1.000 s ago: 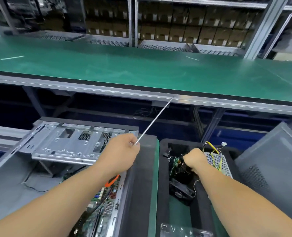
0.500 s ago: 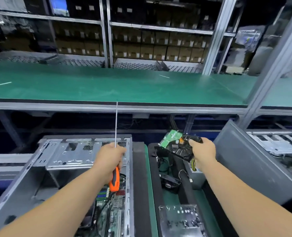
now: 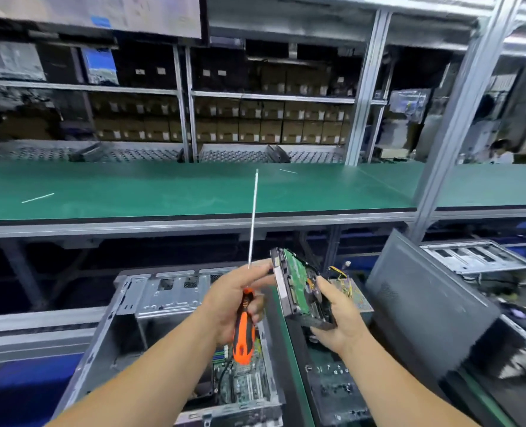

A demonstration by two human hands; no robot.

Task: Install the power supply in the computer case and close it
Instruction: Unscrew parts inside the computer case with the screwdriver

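Head view: left hand (image 3: 234, 306) grips orange-handled screwdriver (image 3: 245, 328), shaft pointing up and away. Right hand (image 3: 335, 318) holds a drive-like component (image 3: 298, 285) on edge, long axis running away from the camera, green board leftward, above open computer case (image 3: 163, 306). Power supply (image 3: 352, 295) lies just behind the right hand.

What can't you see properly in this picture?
- Head view: the shelf boxes' labels are too small and blurred to read.
- The left hand covers the middle of the screwdriver.
- The right hand hides the far side of the drive it holds.
- The arms and the picture's bottom edge cut off the case inside.
- The right edge is smeared with blur.
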